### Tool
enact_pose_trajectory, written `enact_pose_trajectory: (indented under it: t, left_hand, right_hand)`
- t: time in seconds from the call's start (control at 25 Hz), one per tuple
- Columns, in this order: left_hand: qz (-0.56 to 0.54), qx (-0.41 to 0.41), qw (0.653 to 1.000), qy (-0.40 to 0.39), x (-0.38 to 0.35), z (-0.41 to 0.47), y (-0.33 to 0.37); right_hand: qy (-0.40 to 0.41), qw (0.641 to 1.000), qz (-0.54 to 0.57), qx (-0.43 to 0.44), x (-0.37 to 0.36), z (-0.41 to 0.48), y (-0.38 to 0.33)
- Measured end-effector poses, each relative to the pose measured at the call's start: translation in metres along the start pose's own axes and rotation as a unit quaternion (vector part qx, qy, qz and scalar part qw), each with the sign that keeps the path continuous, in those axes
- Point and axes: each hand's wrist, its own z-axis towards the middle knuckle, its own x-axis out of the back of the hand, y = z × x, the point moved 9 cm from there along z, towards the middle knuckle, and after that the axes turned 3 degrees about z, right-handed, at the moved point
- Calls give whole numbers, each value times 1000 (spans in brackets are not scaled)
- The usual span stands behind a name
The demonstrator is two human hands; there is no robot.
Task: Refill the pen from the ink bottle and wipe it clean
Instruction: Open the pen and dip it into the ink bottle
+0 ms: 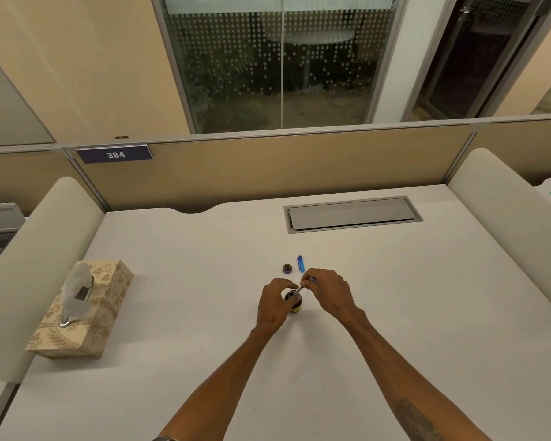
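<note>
A small dark ink bottle (294, 303) with a yellow label stands open on the white desk (204, 281). My left hand (274, 305) wraps around its left side and holds it. My right hand (330, 291) pinches the pen (299, 288), which slants down to the left with its tip at the bottle's mouth. The bottle's dark round cap (287, 268) lies on the desk just behind my hands. Next to it lies a blue pen part (300, 263).
A patterned tissue box (86, 313) with a tissue sticking up sits at the desk's left. A grey cable hatch (352, 213) is set into the desk at the back right. Padded dividers flank both sides, and a partition with the sign 384 closes the back.
</note>
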Motion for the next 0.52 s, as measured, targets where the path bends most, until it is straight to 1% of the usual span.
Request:
enact_pose_trajectory:
  t: [0.24, 0.52]
  left_hand:
    - [-2, 6, 1000, 2, 2, 2, -2]
    - [-2, 17, 1000, 5, 6, 5, -3]
  right_hand:
    - [2, 1000, 20, -5, -1, 2, 2]
    - [6, 1000, -2, 20, 5, 1, 3]
